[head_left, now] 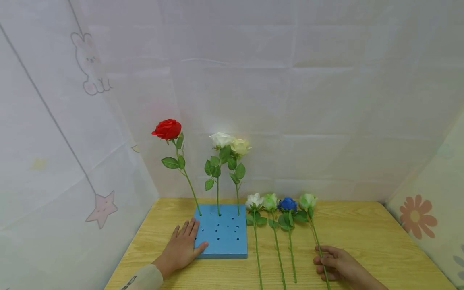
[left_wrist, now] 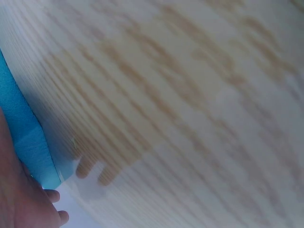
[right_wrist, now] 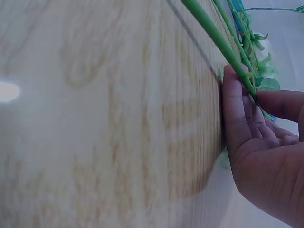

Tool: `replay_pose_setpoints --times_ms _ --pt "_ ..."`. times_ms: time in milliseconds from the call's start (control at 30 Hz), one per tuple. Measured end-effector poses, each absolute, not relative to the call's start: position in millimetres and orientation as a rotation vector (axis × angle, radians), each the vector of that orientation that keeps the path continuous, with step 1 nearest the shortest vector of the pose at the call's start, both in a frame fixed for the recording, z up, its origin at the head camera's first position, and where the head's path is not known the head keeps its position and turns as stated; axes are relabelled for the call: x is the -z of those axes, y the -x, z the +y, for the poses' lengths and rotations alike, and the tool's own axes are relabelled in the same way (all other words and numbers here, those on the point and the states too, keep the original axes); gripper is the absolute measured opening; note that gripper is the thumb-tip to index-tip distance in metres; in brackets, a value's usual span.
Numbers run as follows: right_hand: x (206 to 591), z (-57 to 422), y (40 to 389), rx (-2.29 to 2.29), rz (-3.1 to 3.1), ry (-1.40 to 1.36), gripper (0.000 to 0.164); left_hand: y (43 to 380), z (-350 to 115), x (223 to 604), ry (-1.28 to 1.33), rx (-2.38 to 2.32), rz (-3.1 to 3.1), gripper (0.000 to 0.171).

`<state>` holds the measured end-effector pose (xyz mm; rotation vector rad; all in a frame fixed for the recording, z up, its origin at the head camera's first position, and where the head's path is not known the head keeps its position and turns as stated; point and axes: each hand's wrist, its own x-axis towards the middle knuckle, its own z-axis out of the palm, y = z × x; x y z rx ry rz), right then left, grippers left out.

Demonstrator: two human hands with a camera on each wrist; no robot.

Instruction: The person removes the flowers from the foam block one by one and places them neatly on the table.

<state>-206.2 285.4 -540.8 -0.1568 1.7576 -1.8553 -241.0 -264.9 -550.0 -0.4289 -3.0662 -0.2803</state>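
Observation:
On the left edge of the blue block [head_left: 228,247], which has small holes in its top, my left hand [head_left: 180,246] rests with fingers spread. The left wrist view shows only part of that hand [left_wrist: 23,204] beside the block [left_wrist: 28,137]. At the right, my right hand [head_left: 338,264] pinches the stem of a pale green artificial rose [head_left: 308,200] between thumb and fingers. In the right wrist view the thumb presses the green stem [right_wrist: 213,38] against the fingers. A red rose [head_left: 167,129], a white rose [head_left: 221,139] and a cream rose [head_left: 241,146] stand in the block's back holes.
Between block and right hand lie a white rose [head_left: 255,201], a light green rose [head_left: 270,202] and a blue rose [head_left: 288,204], stems toward me. They rest on a wooden table [head_left: 366,229]. A pale cloth wall [head_left: 326,100] rises behind it.

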Motion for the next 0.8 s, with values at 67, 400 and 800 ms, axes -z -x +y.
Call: replay_pose_setpoints --times_ms 67,400,800 --pt "541 285 208 1.847 1.76 0.152 0.072 241 -265 548 0.433 0.29 -3.066 0.091" --pt "538 293 212 1.691 1.937 0.156 0.073 245 -262 550 0.459 0.312 -3.078 0.093" --pt "519 286 220 1.427 2.222 0.158 0.059 243 -266 551 0.43 0.311 -3.082 0.093"
